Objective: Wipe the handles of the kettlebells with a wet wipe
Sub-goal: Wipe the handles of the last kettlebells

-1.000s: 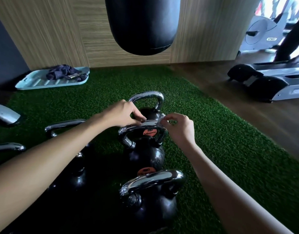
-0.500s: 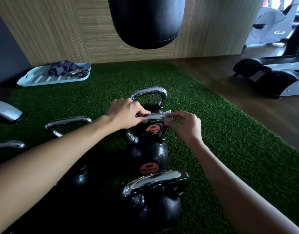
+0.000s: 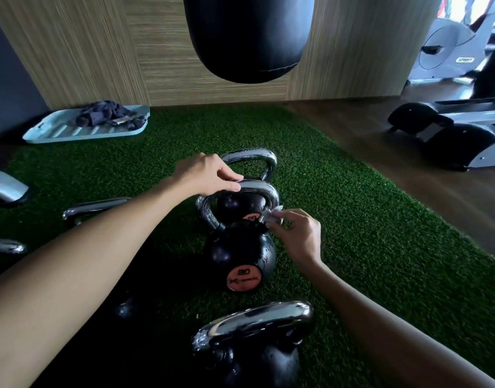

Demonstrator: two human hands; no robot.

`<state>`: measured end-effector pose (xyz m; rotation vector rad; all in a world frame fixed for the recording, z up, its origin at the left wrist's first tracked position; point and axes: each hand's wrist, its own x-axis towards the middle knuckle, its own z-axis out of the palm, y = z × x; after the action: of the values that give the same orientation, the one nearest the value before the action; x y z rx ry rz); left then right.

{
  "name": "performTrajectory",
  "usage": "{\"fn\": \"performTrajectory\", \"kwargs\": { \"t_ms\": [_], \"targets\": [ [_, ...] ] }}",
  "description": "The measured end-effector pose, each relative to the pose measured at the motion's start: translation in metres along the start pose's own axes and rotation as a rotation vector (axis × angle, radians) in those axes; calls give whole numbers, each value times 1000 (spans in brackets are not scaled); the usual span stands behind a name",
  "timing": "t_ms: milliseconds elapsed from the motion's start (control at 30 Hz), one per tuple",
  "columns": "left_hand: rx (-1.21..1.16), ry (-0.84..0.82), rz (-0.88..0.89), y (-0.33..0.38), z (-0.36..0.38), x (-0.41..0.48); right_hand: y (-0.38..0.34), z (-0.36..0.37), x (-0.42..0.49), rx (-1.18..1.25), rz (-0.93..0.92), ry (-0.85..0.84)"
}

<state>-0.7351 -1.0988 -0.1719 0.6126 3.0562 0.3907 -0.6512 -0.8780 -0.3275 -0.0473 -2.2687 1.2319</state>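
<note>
Three black kettlebells with chrome handles stand in a row on green turf. The middle kettlebell point(image 3: 240, 256) carries an orange "20" label. My left hand point(image 3: 205, 175) grips the top of its chrome handle point(image 3: 257, 189). My right hand point(image 3: 298, 233) pinches a small white wet wipe point(image 3: 271, 217) against the lower right leg of that handle. The far kettlebell's handle point(image 3: 251, 158) rises behind my left hand. The near kettlebell point(image 3: 257, 345) sits at the bottom of the view.
More chrome kettlebell handles point(image 3: 92, 208) lie to the left, partly hidden by my left arm. A light blue tray point(image 3: 58, 133) with dark cloths sits by the wall. A black punching bag point(image 3: 249, 35) hangs overhead. Gym machines point(image 3: 450, 135) stand on the wooden floor at right.
My right hand slid the wipe from the top of the middle handle down its right leg. My left hand stayed on the top of the handle. The camera moved closer.
</note>
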Motion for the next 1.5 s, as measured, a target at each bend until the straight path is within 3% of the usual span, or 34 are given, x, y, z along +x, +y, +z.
{"fn": "performTrajectory", "kwargs": {
  "t_ms": [133, 333, 600, 833, 1033, 1300, 1500],
  "targets": [
    [-31, -40, -28, -5, -1, 11, -14, 1, 15, 29, -29, 117],
    [-69, -23, -80, -10, 5, 19, 6, 17, -5, -100, -92, 63],
    [-183, -48, -86, -19, 9, 26, -12, 19, 28, -205, -234, 210],
    [-131, 14, -87, -20, 10, 21, 21, 18, 5, -245, -429, 126],
    [-91, 32, -10, -22, 7, 12, -13, 18, 49, -294, -526, 170],
    [-44, 150, 98, -62, 22, -18, -22, 22, 49, -249, -468, 171],
    [-180, 108, 42, -68, 23, -32, -23, 24, 46, -304, -600, 156]
  ]
}}
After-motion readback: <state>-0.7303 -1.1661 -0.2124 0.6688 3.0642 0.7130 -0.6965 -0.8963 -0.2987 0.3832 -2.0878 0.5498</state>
